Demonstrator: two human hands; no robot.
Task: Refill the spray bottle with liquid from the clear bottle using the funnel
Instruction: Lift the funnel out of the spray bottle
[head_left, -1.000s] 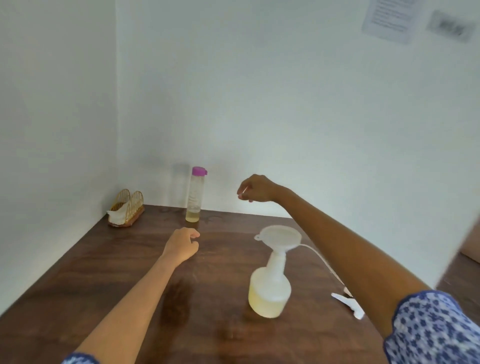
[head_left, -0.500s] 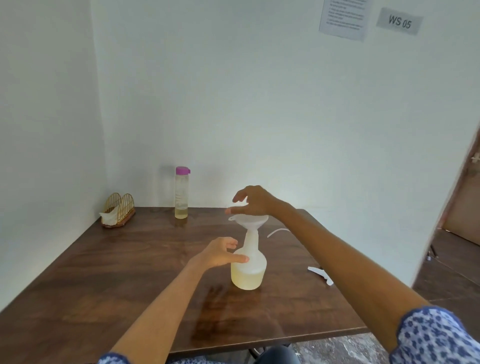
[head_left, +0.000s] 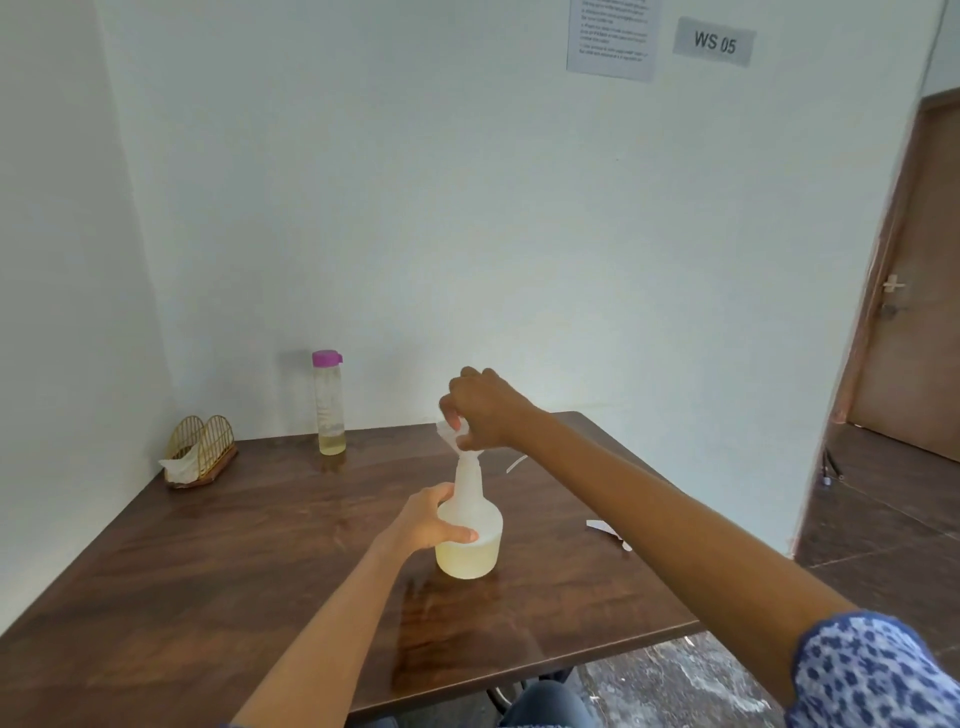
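Note:
The translucent spray bottle (head_left: 470, 540) stands mid-table with pale yellow liquid in its lower part. My left hand (head_left: 434, 522) grips its body from the left. A white funnel (head_left: 451, 440) sits tilted in the bottle's neck, and my right hand (head_left: 480, 408) pinches its rim from above. The clear bottle (head_left: 329, 402) with a purple cap stands upright near the back wall, with a little yellow liquid at its bottom. The white spray head (head_left: 607, 531) with its tube (head_left: 515, 462) lies on the table to the right, partly hidden by my right arm.
A gold wire napkin holder (head_left: 200, 449) with a white napkin sits at the back left of the wooden table (head_left: 208, 571). White walls close the left and back sides. A brown door (head_left: 919, 312) stands at the right, beyond the table's right edge.
My left hand has closed on the spray bottle's body. My right hand has come down onto the funnel and now pinches it, and the funnel has tilted. The view has shifted back.

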